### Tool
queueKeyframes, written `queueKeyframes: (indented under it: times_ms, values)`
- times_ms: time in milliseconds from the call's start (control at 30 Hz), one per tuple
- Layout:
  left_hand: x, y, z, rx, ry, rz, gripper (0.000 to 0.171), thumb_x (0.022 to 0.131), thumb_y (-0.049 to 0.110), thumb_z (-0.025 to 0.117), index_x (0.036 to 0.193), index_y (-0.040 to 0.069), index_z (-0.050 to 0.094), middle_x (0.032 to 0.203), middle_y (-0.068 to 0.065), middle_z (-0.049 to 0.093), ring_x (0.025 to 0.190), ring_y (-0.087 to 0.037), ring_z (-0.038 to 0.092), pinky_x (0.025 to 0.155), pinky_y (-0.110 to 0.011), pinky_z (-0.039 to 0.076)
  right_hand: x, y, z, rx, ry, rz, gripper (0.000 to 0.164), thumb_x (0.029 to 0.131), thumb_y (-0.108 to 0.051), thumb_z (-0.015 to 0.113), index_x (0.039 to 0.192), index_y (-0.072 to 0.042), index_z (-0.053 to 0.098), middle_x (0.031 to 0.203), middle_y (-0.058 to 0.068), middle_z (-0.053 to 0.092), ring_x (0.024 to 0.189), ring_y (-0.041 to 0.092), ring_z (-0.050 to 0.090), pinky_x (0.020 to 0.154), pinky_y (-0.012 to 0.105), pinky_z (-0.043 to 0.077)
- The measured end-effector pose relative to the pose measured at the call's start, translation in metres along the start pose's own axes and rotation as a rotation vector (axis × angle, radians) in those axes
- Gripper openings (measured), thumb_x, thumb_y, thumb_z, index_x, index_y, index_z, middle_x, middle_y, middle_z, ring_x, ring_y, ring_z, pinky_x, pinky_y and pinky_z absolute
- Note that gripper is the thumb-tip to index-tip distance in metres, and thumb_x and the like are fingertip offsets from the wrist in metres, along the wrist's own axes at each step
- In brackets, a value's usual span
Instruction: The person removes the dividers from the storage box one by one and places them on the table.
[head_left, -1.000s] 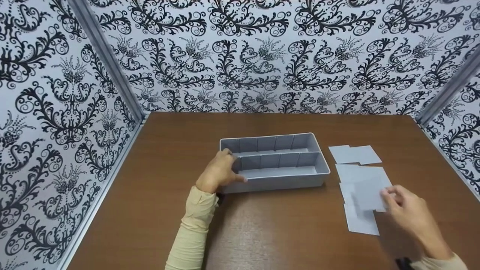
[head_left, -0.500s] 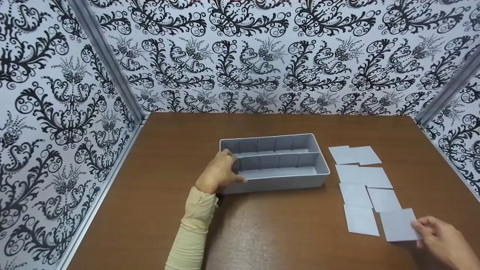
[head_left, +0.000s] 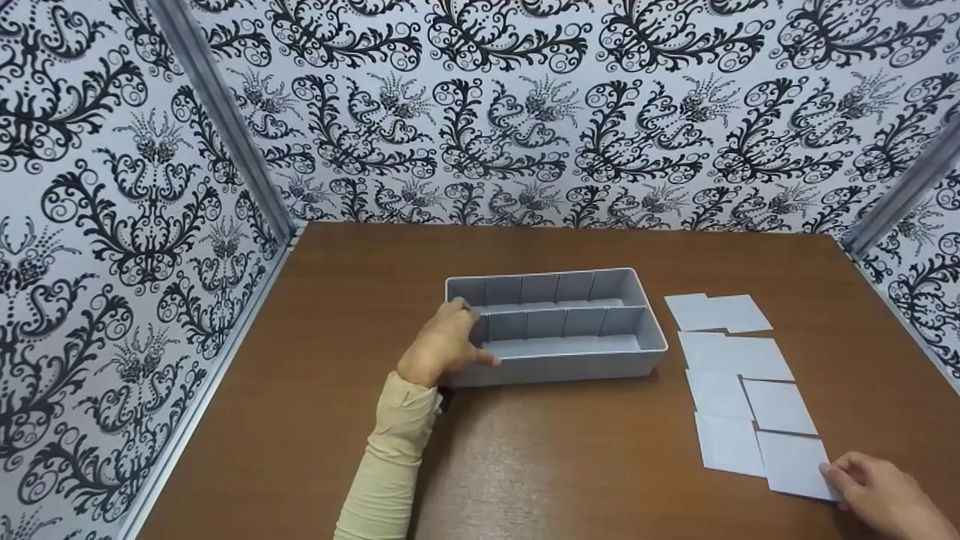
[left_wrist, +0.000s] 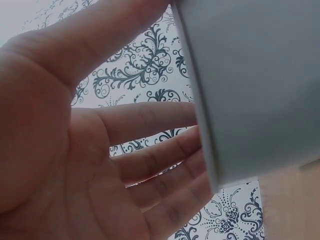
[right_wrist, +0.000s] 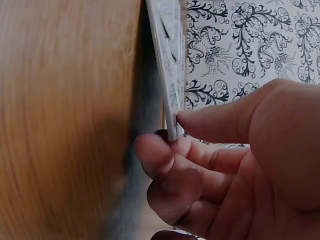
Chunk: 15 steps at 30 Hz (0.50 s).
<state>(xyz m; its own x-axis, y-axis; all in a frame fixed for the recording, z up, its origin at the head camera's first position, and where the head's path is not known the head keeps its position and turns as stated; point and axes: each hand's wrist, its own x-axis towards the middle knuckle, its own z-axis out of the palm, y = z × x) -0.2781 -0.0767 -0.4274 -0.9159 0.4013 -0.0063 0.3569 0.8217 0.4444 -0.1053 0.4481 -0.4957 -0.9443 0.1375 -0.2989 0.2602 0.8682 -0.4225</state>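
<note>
A grey plastic organizer tray with two long compartments lies on the table near the middle. My left hand grips its left end, the thumb along the front wall and the fingers at the rim. Up close in the left wrist view, the tray's wall meets the thumb and fingertips. My right hand pinches the near right corner of a thin white square tile. That tile's edge sits between thumb and fingers in the right wrist view, its near edge slightly above the table.
Several white square tiles lie in two uneven columns right of the tray, some edges touching. The brown wooden table is bordered by a patterned back wall and a left side panel with a metal frame.
The right hand has carried its tile toward me and to the right, over the other tiles, then lowered it at the near end of the right column. The left hand stays at the tray.
</note>
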Motion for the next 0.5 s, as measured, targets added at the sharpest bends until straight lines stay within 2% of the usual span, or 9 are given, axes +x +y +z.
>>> queueKeyframes:
  times_ms: [267, 500]
  values:
    - [0.0008, -0.0001, 0.0007, 0.01, -0.003, -0.012, 0.075, 0.069, 0.037, 0.089, 0.127, -0.002, 0.063, 0.122, -0.016, 0.054, 0.118, -0.032, 0.051, 0.104, -0.04, 0.044, 0.0056, 0.0033, 0.0006, -0.001, 0.0, 0.024, 0.028, 0.101, -0.025, 0.052, 0.085, -0.004, 0.059, 0.068, -0.002, 0.056, 0.065, 0.017, 0.049, 0.059, 0.031, 0.037]
    - [-0.0008, 0.0019, -0.0007, 0.017, 0.007, -0.004, 0.074, 0.07, 0.037, 0.088, 0.127, -0.002, 0.062, 0.121, -0.017, 0.054, 0.116, -0.033, 0.052, 0.103, -0.041, 0.045, 0.0074, -0.0048, -0.0055, -0.021, -0.017, 0.038, 0.03, 0.1, -0.029, 0.053, 0.082, -0.005, 0.057, 0.067, -0.002, 0.053, 0.065, 0.017, 0.048, 0.06, 0.032, 0.036]
